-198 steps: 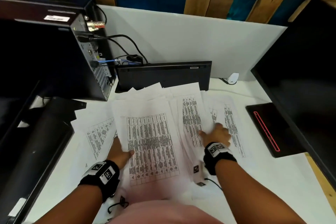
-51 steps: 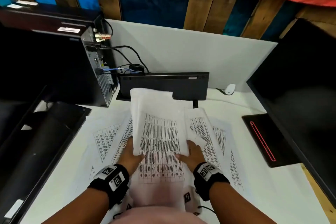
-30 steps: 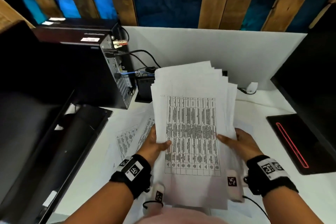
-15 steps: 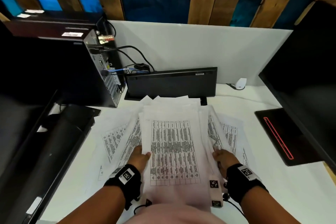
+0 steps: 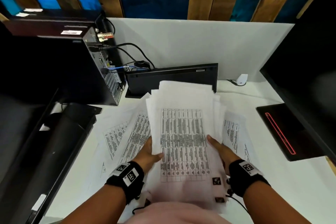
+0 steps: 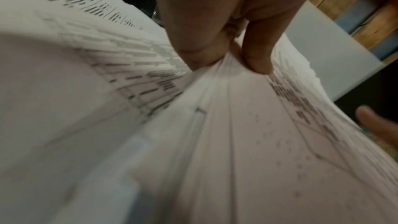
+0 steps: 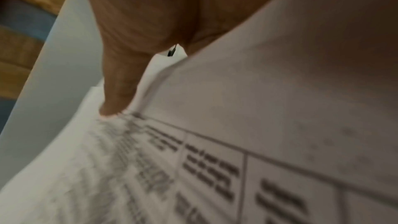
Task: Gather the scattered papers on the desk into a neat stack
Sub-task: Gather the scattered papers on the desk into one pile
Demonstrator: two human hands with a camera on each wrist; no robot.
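I hold a thick stack of printed papers (image 5: 183, 132) between both hands over the middle of the white desk (image 5: 272, 178). Its sheets are fanned unevenly at the far end. My left hand (image 5: 151, 152) grips the stack's left edge. In the left wrist view the thumb and fingers (image 6: 256, 57) pinch the sheets' edges (image 6: 215, 125). My right hand (image 5: 216, 149) grips the right edge, with the thumb (image 7: 120, 91) on the top sheet (image 7: 215, 168) and the fingers hidden beneath. Loose sheets lie flat on the desk to the left (image 5: 123, 136) and right (image 5: 234, 132) of the stack.
A black computer tower (image 5: 101, 71) with cables stands at the back left. A long black device (image 5: 172, 78) leans on the white partition behind the papers. A black pad with a red line (image 5: 283, 132) and a dark monitor (image 5: 309, 51) are at right. Black equipment (image 5: 45, 142) fills the left.
A second ago the stack was held upright above the desk, then it came down low. Now it is tipped up a little, with both hands still on its sides.
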